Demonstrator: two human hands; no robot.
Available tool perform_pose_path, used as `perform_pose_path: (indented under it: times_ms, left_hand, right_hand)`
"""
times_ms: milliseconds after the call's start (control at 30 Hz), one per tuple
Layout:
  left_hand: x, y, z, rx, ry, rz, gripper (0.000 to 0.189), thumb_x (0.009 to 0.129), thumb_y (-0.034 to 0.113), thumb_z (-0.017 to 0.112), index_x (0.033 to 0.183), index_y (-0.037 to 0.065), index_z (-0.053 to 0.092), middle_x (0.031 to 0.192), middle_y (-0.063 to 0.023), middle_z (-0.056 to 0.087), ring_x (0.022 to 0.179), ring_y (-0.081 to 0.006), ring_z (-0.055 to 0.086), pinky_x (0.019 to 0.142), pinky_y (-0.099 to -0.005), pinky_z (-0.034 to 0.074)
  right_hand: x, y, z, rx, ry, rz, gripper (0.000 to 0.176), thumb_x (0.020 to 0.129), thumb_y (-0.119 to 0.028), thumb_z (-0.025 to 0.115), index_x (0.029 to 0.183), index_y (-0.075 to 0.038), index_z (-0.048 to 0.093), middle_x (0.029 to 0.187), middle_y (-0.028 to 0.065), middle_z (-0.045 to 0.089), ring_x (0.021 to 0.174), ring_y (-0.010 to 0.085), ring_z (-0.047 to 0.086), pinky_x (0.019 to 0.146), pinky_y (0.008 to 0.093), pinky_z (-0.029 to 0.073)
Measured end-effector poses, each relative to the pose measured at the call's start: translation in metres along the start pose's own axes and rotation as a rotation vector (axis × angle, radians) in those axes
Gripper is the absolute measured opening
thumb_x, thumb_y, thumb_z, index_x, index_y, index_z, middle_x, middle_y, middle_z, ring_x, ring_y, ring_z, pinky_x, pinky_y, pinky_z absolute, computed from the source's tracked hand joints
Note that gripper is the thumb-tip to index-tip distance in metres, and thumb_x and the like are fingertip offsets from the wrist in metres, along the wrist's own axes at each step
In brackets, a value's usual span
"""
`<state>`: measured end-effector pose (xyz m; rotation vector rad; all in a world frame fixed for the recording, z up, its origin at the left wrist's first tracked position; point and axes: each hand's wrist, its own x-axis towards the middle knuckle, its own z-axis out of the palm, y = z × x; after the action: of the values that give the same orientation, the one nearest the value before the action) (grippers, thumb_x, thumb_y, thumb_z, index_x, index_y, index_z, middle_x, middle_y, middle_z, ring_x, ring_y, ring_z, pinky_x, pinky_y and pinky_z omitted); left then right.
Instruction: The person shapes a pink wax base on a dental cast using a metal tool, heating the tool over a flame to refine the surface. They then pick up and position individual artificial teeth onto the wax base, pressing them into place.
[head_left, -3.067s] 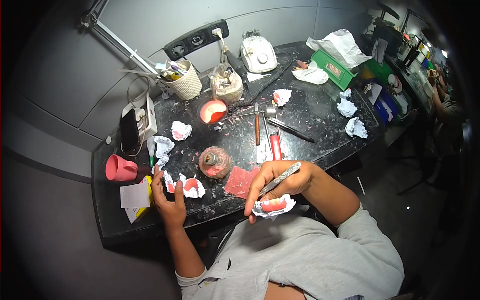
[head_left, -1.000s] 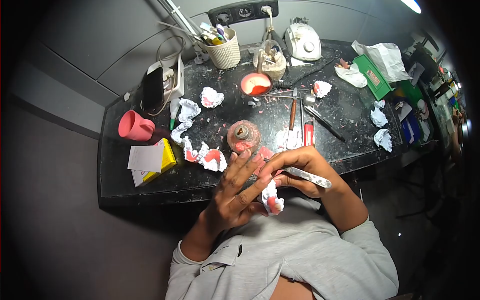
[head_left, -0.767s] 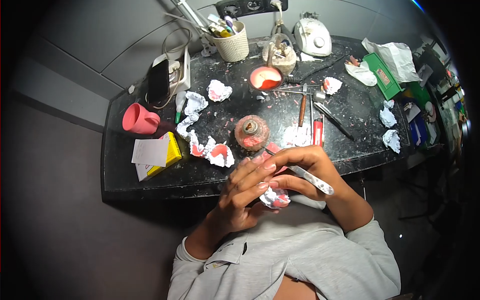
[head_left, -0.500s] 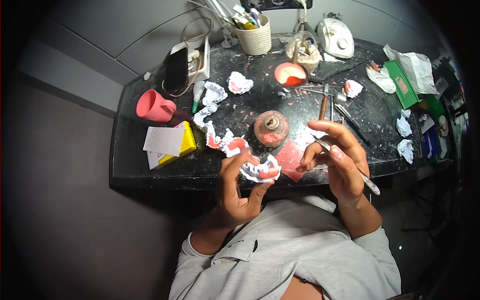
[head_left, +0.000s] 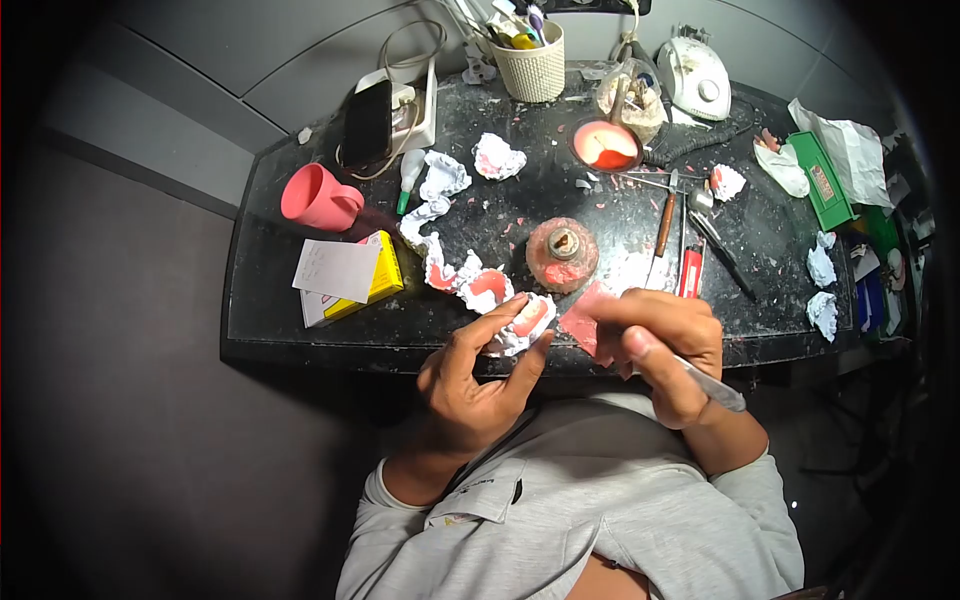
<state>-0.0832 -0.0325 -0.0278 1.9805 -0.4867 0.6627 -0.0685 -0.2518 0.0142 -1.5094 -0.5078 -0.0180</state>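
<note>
My left hand [head_left: 468, 392] is closed on a white plaster dental cast [head_left: 512, 338], fingers on its far side and thumb at its near right edge. Pink wax with a pale, tooth-like patch shows on the cast's upper face. To the right, my right hand [head_left: 668, 345] grips a metal wax knife [head_left: 718, 388]; its handle sticks out behind the thumb and its working end is hidden by the fingers. A pink wax sheet [head_left: 582, 322] lies just left of these fingers. Beyond both hands stands a glass spirit burner [head_left: 562, 258] with pink wax smears.
More plaster casts [head_left: 445, 177] line the table's left side, near a pink mug [head_left: 322, 198] and a yellow box [head_left: 384, 275]. Behind the burner is a pan of melted wax [head_left: 600, 138]. Several tools, including a wooden-handled knife [head_left: 665, 222], lie at right, before a green box [head_left: 822, 180].
My left hand has turned the cast, bringing its pink wax face upward. My right hand has come lower, its fingers curling more tightly round the wax knife. The view has shifted slightly.
</note>
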Motion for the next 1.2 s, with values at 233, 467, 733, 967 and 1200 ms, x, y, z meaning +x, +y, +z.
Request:
perform_pose_path:
  times_ms: [233, 467, 733, 967, 1200]
  left_hand:
    - [0.006, 0.002, -0.003, 0.080, -0.017, 0.141, 0.042, 0.081, 0.006, 0.087, 0.113, -0.004, 0.063, 0.106, -0.0210, 0.075, 0.091, -0.0295, 0.078, 0.078, -0.0348, 0.063]
    - [0.010, 0.006, -0.003, 0.149, -0.029, 0.221, 0.040, 0.080, 0.005, 0.087, 0.111, -0.006, 0.064, 0.104, -0.0208, 0.075, 0.089, -0.0304, 0.077, 0.077, -0.0358, 0.064]
    - [0.011, 0.005, -0.004, 0.240, -0.030, 0.275, 0.035, 0.085, 0.007, 0.082, 0.111, -0.007, 0.062, 0.104, -0.0237, 0.074, 0.091, -0.0324, 0.077, 0.077, -0.0369, 0.064]
    - [0.010, 0.003, -0.005, 0.261, -0.024, 0.309, 0.034, 0.087, 0.007, 0.081, 0.110, -0.008, 0.062, 0.105, -0.0253, 0.074, 0.092, -0.0333, 0.077, 0.078, -0.0378, 0.064]
    - [0.010, 0.005, -0.005, 0.232, -0.033, 0.277, 0.039, 0.084, 0.010, 0.086, 0.110, -0.008, 0.063, 0.105, -0.0237, 0.074, 0.092, -0.0323, 0.077, 0.078, -0.0366, 0.064]
  right_hand:
    - [0.006, 0.015, 0.007, -0.193, -0.052, -0.298, 0.025, 0.087, -0.001, 0.079, 0.111, 0.005, 0.074, 0.094, 0.0164, 0.075, 0.078, 0.0224, 0.074, 0.067, 0.0309, 0.059]
    - [0.005, 0.016, 0.020, -0.389, 0.025, -0.531, 0.032, 0.079, 0.004, 0.083, 0.109, 0.004, 0.071, 0.105, 0.0196, 0.074, 0.095, 0.0306, 0.076, 0.082, 0.0381, 0.063]
    - [0.002, 0.017, 0.030, -0.448, 0.040, -0.566, 0.026, 0.079, 0.007, 0.081, 0.102, 0.007, 0.071, 0.100, 0.0204, 0.073, 0.098, 0.0332, 0.076, 0.079, 0.0364, 0.063]
    - [0.002, 0.016, 0.031, -0.474, 0.029, -0.582, 0.026, 0.080, 0.008, 0.079, 0.103, 0.009, 0.070, 0.100, 0.0213, 0.072, 0.097, 0.0343, 0.076, 0.075, 0.0360, 0.063]
    - [0.002, 0.015, 0.028, -0.485, 0.012, -0.580, 0.026, 0.080, 0.008, 0.079, 0.104, 0.009, 0.069, 0.101, 0.0224, 0.072, 0.098, 0.0344, 0.076, 0.075, 0.0358, 0.063]
